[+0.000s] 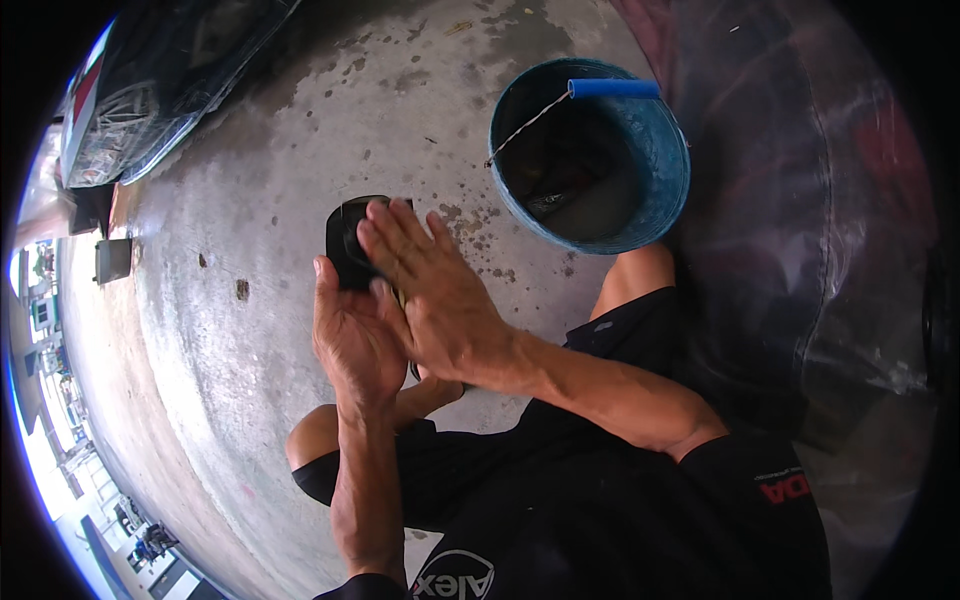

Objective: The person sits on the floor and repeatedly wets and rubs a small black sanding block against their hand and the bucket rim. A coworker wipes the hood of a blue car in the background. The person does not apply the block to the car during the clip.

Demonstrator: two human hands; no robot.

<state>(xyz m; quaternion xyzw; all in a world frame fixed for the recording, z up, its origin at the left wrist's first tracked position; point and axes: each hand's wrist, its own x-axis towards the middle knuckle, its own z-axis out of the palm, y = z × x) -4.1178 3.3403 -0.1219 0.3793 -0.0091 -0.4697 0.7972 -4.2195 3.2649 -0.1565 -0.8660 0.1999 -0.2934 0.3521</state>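
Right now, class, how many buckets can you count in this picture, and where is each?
1: the blue bucket stands on the concrete floor, just beyond the person's right knee. Others could be hidden from this view.

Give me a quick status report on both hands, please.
Left hand beneath flat black piece, fingers hidden. Right hand open over it. Blue bucket ahead right, not in the way.

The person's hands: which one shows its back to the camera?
The right hand, fingers over the black object, on the side toward the blue bucket. The left hand instead turns its palm upward.
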